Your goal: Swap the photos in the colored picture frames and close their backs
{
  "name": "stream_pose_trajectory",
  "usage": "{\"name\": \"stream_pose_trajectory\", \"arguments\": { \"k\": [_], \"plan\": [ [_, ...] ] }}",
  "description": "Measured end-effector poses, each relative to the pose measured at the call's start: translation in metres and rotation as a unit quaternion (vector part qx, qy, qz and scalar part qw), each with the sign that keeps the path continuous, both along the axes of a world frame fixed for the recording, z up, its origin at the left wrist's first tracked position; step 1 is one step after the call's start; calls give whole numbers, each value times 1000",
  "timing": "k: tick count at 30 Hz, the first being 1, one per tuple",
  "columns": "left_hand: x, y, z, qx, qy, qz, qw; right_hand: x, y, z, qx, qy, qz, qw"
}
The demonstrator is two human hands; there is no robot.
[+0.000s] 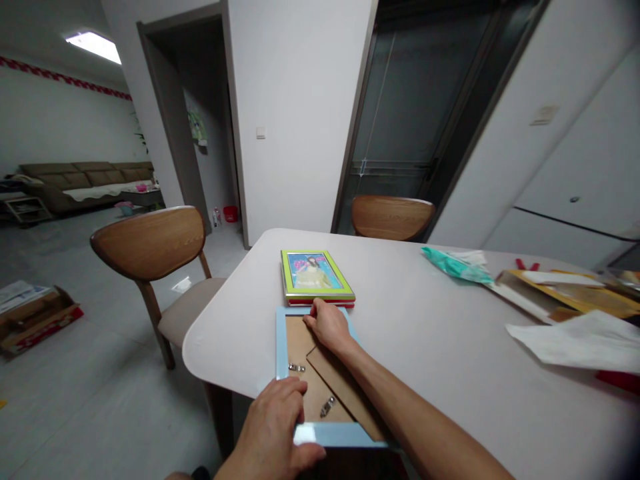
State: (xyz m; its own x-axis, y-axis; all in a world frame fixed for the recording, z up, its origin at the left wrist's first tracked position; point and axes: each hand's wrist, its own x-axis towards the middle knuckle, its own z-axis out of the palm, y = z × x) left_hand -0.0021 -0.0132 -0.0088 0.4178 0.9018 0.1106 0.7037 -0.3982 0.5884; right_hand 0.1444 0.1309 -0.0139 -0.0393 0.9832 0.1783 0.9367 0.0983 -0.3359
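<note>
A light-blue picture frame (281,343) lies face down at the table's near edge, its brown backing board (296,340) showing. Small metal clips (327,406) and a brown stand flap (345,393) are on the backing. My left hand (275,427) grips the frame's near-left corner, thumb along the near side and fingers over the left side. At the far side, my right hand (330,327) has its fingers bent over the rim, thumb by the backing's edge. My right forearm crosses above the frame and hides much of its right side. Just beyond lies a stack of picture frames (343,283), a lime-green one with a picture on top.
On the right of the white table (410,320) lie a teal wrapper (455,265), a cardboard and yellow package (565,293) and a white sheet (580,340). Wooden chairs stand at the left (155,243) and far side (393,217). A box (40,320) sits on the floor.
</note>
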Motion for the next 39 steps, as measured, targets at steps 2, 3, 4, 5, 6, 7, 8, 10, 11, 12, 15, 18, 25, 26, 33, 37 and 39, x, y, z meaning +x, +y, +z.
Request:
{"name": "stream_pose_trajectory", "arguments": {
  "k": [2, 3, 4, 5, 6, 7, 8, 10, 11, 12, 15, 18, 25, 26, 33, 37, 39],
  "plan": [
    [0, 0, 1, 2, 4, 0, 1000, 0, 1, 0, 0, -2, -3, 1000],
    [0, -1, 1, 3, 5, 1, 1000, -1, 2, 1, -1, -2, -3, 1000],
    [0, -2, 2, 4, 5, 3, 1000, 0, 2, 1, -3, -3, 0, 1000],
    [-1, -2, 2, 4, 4, 5, 1000, 0, 2, 1, -5, -3, 2, 1000],
    [-1, -3, 2, 4, 2, 7, 1000, 0, 2, 1, -8, -3, 4, 1000],
    [-2, -4, 2, 3, 1, 8, 1000, 0, 1, 1, -10, -3, 5, 1000],
    [-2, -4, 1, 4, 0, 9, 1000, 0, 1, 1, -11, -3, 3, 1000],
    [-2, -5, 1, 7, 3, 9, 1000, 0, 0, 0, -7, -4, -6, 1000],
    [-2, -5, 1, 9, 5, 9, 1000, 0, 0, -1, -3, -4, -12, 1000],
    [-1, -5, 0, 10, 6, 11, 1000, -1, 0, -1, 0, -3, -17, 1000],
    [-1, -4, -1, 15, -1, 17, 1000, -1, -1, -2, 3, 8, -22, 1000],
    [-1, -3, -2, 26, -16, 14, 999, 3, -1, 1, 2, 30, 3, 1000],
    [-1, -2, -1, 19, -15, 1, 1000, 24, -35, 17, -15, 96, 112, 989],
    [-1, -2, -1, 15, -15, -1, 1000, 27, -48, 19, -19, 104, 137, 985],
    [-3, -2, 1, 6, -15, -1, 1000, 41, -126, 20, 0, 67, 337, 939],
    [-2, -2, 3, 1, -17, 0, 1000, 43, -132, 23, 11, 45, 375, 926],
    [-2, -1, 3, 2, -23, 2, 1000, 43, -132, 27, 15, 44, 392, 919]
  ]
}}
